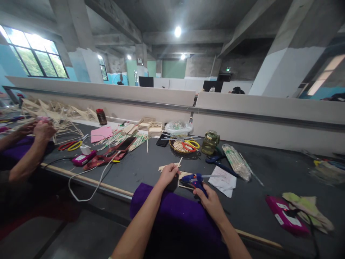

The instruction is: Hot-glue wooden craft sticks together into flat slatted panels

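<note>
My right hand (211,202) is wrapped round the handle of a blue hot glue gun (198,180), its nozzle pointing left. A clear glue stick (214,176) juts from the gun's back. My left hand (169,175) is closed in a pinch just left of the nozzle, on a thin wooden stick (180,161) that pokes up past the fingertips. Under the nozzle lies a small flat wooden piece (185,175), partly hidden by the gun and fingers. Several short wooden sticks (165,167) lie behind my left hand.
Behind are a basket (172,146) of wooden bits with scissors (192,145), a green jar (210,142) and bagged sticks (236,162). White paper (223,181) lies right of the gun, a magenta power box (287,214) further right. A cable (101,178) loops left; a co-worker's hands (44,129) work beyond.
</note>
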Tool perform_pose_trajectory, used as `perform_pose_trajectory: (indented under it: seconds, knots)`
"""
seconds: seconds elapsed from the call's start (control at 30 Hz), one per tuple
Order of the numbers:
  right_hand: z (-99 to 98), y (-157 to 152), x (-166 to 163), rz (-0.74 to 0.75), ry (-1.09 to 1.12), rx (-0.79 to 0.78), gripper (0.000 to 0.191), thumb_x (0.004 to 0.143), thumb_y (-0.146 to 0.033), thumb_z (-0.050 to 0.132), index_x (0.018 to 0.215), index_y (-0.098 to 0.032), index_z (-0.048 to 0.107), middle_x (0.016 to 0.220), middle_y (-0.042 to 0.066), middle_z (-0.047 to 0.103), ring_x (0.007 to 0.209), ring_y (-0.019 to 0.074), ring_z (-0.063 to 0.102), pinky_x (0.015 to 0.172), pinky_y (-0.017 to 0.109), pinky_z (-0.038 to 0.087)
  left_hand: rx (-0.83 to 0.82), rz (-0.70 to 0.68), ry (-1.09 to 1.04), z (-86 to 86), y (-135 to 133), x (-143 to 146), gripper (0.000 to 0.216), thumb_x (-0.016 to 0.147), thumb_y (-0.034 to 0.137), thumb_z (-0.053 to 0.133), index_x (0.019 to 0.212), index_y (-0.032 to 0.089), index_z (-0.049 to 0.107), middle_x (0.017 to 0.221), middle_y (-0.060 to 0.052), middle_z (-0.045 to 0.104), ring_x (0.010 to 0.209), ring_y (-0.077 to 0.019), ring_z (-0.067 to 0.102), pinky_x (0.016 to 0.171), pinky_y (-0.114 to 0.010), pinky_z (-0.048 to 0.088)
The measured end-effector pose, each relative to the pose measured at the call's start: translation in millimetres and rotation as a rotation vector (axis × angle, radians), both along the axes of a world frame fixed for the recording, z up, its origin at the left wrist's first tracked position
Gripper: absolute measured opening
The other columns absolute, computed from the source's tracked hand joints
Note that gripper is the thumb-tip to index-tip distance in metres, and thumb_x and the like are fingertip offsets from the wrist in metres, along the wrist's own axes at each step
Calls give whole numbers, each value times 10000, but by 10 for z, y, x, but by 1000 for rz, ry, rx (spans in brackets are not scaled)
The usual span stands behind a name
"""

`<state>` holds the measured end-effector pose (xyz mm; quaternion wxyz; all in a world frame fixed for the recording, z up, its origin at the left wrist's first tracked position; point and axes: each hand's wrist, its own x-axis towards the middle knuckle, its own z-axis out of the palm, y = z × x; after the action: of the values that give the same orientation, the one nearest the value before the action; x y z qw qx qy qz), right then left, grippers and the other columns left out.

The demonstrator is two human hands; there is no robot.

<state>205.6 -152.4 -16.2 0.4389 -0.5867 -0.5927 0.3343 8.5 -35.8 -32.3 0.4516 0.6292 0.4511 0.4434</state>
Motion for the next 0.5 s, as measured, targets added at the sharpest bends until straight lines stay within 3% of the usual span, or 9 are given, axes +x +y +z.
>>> perform_pose_trajectory:
  seconds: [0.33, 0.5]
  knots:
    - [-21, 27, 33, 42, -189, 32, 441, 879, -570, 432, 995, -205, 651, 769, 41, 701, 694, 204, 625, 690, 292, 458, 3, -24, -23, -39, 26, -7, 286, 814, 426, 520, 713, 166, 579, 723, -36, 697, 535, -109, 513, 571, -235, 394]
    - [-13, 23, 32, 25, -187, 56, 436, 853, -593, 456, 918, -219, 671, 803, 56, 718, 770, 229, 649, 739, 297, 469, 8, -32, -31, -42, 25, -11, 267, 813, 407, 516, 717, 166, 576, 734, -44, 705, 542, -113, 515, 564, -234, 394]
